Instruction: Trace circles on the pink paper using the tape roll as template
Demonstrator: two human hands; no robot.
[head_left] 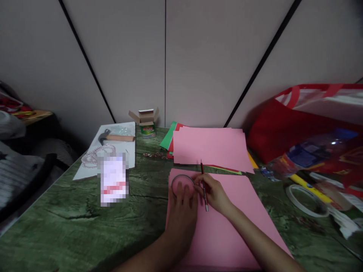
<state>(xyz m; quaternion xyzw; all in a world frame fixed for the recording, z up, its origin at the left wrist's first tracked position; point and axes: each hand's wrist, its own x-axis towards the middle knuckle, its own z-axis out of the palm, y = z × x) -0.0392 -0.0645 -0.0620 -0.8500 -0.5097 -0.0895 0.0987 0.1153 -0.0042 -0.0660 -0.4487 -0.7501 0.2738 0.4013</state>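
Observation:
A pink sheet of paper (227, 226) lies in front of me. On its far left part rests a thin, dark-rimmed ring (183, 175); whether its middle is hollow or clear I cannot tell. My left hand (183, 213) lies flat over the ring's near side, fingers stretched out and apart, fingertips inside the rim. My right hand (214, 192) is closed around a dark red pencil (204, 192), which slants across the fingers with its dark end away from me and a pale end nearer. The right fingertips are at the ring's right edge.
Behind lies a stack of pink sheets (210, 147) over coloured ones. To the left are a hammer (119, 138), bead strands (93, 156), a blurred-out rectangle (113, 181) and an opened small box (148, 128). To the right are a tape roll (306, 200), a plastic bottle (303, 156) and a red bag (266, 124).

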